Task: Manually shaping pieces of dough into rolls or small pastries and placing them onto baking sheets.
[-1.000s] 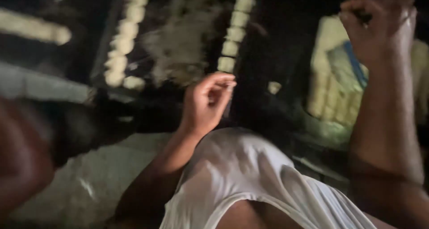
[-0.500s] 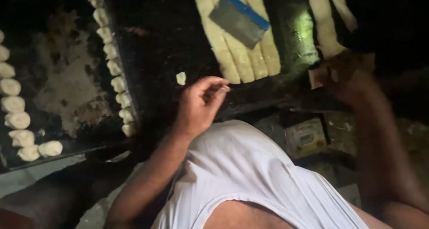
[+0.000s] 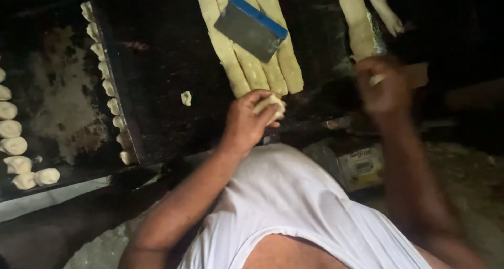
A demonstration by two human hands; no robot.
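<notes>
My left hand point(image 3: 247, 123) is curled around a small pale piece of dough point(image 3: 270, 104) at the near end of several long dough strips point(image 3: 247, 64) that lie on a dark worktop point(image 3: 163, 85). A metal scraper with a blue handle point(image 3: 252, 27) rests across those strips. My right hand point(image 3: 386, 88), blurred, is closed at the near end of another dough strip point(image 3: 357, 22), gripping a flat tan tool point(image 3: 415, 74) whose kind I cannot make out.
A dark tray point(image 3: 63, 101) on the left carries rows of small dough pieces point(image 3: 107, 85) along its edges. One loose bit of dough point(image 3: 186, 97) lies on the worktop. A printed packet point(image 3: 362, 166) sits lower right, beside my white vest.
The view has swung from the trays to the dough strips. My left hand reached forward and closed on a dough piece; my right hand dropped from the upper right toward the right strip.
</notes>
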